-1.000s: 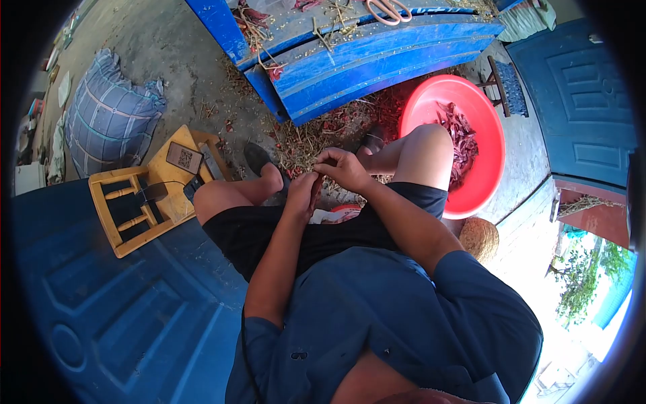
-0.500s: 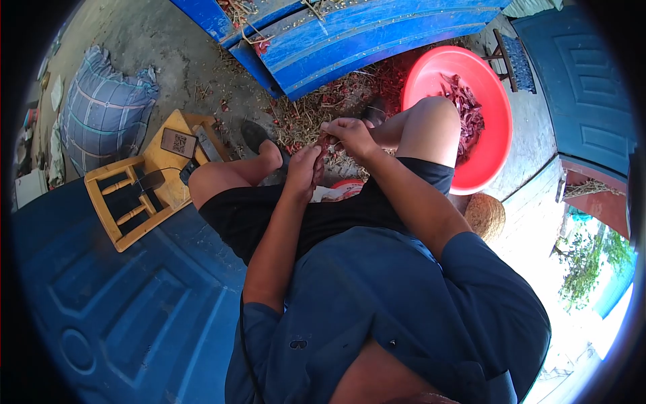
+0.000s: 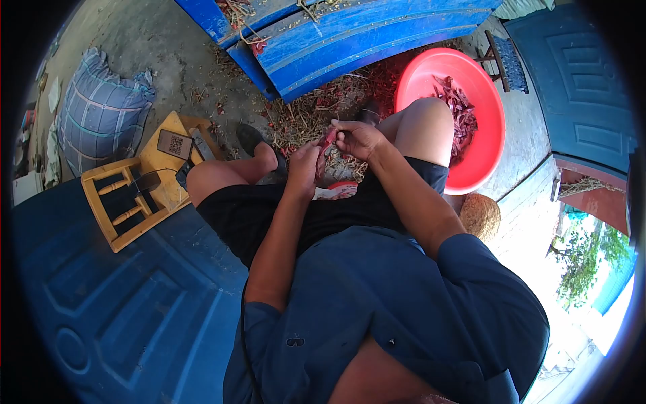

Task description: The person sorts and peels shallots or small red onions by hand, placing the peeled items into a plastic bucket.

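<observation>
Head view. The person is seated, bare knees raised, dark shorts and blue shirt in the foreground.

The left hand [image 3: 304, 172] is closed, fingers curled around the lower end of a dried red chilli [image 3: 326, 143]. The right hand [image 3: 356, 139] is closed too, thumb and fingers pinching the upper end of the same chilli. The chilli is held between the two hands, above the gap between the knees and clear of the ground. The exact fingertip contact is too small to make out.

Just beyond the right knee a red basin [image 3: 490, 158] stands on the ground, with a heap of red chillies [image 3: 457, 111] lying inside it. A round woven object [image 3: 479, 217] lies near the basin, by the right thigh.

Stems and chilli scraps [image 3: 313, 114] litter the concrete floor in front of the feet. Behind this litter, at the top of the frame, is a blue surface [image 3: 363, 37] with more stems on it.

To the left, beside the left knee, stands a wooden stool [image 3: 128, 202]. A phone [image 3: 175, 143] showing a QR code rests on its top. A checked sack [image 3: 101, 114] lies further left, well apart from the hands. A black shoe [image 3: 250, 138] is on the left foot, near the stool.
</observation>
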Tool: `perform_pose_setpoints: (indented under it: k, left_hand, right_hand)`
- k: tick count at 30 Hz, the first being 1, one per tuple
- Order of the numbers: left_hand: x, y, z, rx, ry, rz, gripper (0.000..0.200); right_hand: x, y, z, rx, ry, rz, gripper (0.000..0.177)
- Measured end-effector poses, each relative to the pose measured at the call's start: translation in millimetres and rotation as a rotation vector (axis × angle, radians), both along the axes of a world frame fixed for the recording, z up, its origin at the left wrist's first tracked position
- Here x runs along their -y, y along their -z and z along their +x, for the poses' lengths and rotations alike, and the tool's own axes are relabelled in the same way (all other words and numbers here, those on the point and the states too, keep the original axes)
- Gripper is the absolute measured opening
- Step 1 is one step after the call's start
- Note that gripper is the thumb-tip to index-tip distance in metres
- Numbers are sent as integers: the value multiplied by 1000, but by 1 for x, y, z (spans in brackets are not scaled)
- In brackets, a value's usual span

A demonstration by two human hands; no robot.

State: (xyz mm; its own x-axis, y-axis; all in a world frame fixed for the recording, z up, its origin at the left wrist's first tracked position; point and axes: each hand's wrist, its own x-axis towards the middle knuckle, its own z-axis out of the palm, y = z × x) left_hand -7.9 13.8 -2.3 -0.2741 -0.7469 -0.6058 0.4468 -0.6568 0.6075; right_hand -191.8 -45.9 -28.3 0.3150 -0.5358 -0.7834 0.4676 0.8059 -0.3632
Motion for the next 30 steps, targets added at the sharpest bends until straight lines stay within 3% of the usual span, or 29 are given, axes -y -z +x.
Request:
perform_pose_setpoints:
  k: [2,4,5,7,8,11,13,15,16,17,19,20,23,25,29,30]
  left_hand:
    - [-3,1,1,-5,-3,5,22]
    - [-2,3,2,-11,-13,10,20]
    - [-2,5,3,-12,-7,18,18]
    - [-8,4,10,-11,1,38,15]
    - [-6,2,16,-51,-62,33,13]
    - [-4,-4,32,-71,-169,39,11]
    - [-6,-3,35,-96,-101,21,11]
    - [-1,-1,28,-105,-77,3,11]
    - [-1,2,25,-109,-104,13,10]
    - [0,4,25,-113,-134,25,10]
    - [-1,5,30,-107,-173,30,9]
    - [0,5,34,-110,-172,11,9]
    - [-1,5,36,-63,-149,4,10]
    - [-1,3,29,-16,-134,8,10]
    - [-11,-1,20,99,-9,-16,10]
    - [-14,-1,21,94,-5,-25,10]
  right_hand:
    - [1,-8,-3,-130,-56,-28,16]
    - [5,-17,-7,-401,-303,-208,25]
    - [7,-21,-7,-402,-310,-205,25]
    - [9,-26,-10,-982,-627,-684,29]
    - [13,-27,-16,-1256,-620,-912,27]
    - [34,-45,-37,-1450,-517,-1087,26]
    - [37,-57,-28,-1316,-625,-943,21]
    - [42,-61,-14,-818,-547,-689,17]
    - [43,-51,-14,-698,-581,-686,29]
    - [39,-38,-14,-696,-581,-689,29]
    - [30,-23,-9,-828,-470,-1001,41]
    - [31,-23,-6,-823,-471,-1006,41]
    - [24,-46,6,-595,-436,-851,48]
    - [14,-88,27,-439,-612,-609,48]
    - [-3,-68,42,-368,-552,-833,31]
    - [-7,-67,39,-538,-540,-921,23]
